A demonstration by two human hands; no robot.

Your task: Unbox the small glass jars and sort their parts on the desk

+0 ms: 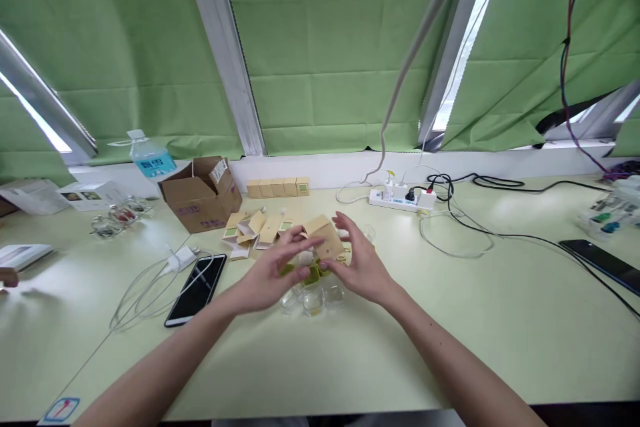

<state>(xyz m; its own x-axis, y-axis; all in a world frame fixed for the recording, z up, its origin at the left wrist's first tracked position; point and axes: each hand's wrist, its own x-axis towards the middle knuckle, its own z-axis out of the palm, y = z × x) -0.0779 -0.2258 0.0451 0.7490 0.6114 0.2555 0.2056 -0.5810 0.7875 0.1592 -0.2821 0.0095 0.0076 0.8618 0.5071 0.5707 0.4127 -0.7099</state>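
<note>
A small tan cardboard box (326,239) is held up between my two hands over the middle of the table. My left hand (274,271) grips its left side, fingers bent and thumb below. My right hand (364,265) curls around its right side. Just below and behind them lie olive-green pieces (311,276) and several clear plastic cups (313,301), partly hidden by my fingers. Beyond my left hand is a loose pile of opened tan boxes (269,231), some with flaps up.
A row of small closed boxes (278,187) stands against the wall. A brown carton (203,195) and a water bottle (150,155) are back left. A phone (197,290) with a white cable lies left. A power strip (400,200) with trailing cords and a second phone (603,264) are right.
</note>
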